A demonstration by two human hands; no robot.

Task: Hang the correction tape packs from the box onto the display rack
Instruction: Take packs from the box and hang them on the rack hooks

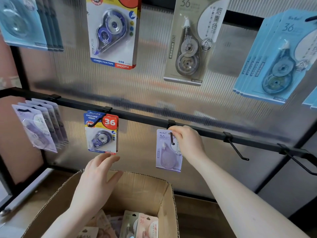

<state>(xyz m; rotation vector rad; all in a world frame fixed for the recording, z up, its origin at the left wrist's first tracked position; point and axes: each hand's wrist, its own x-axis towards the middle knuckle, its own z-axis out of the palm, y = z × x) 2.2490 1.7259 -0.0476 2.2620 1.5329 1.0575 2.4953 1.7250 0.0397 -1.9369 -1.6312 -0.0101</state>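
A lilac correction tape pack hangs on a black hook of the lower rail. My right hand pinches the pack's top right corner beside the hook. My left hand hovers with fingers spread and holds nothing, above the open cardboard box and just under a hanging blue-and-red pack. Several packs lie in the box, among them a pink one.
Purple packs hang at the lower left. On the upper row hang a blue-yellow pack, a grey pack and light blue packs. Two bare hooks jut from the rail at right.
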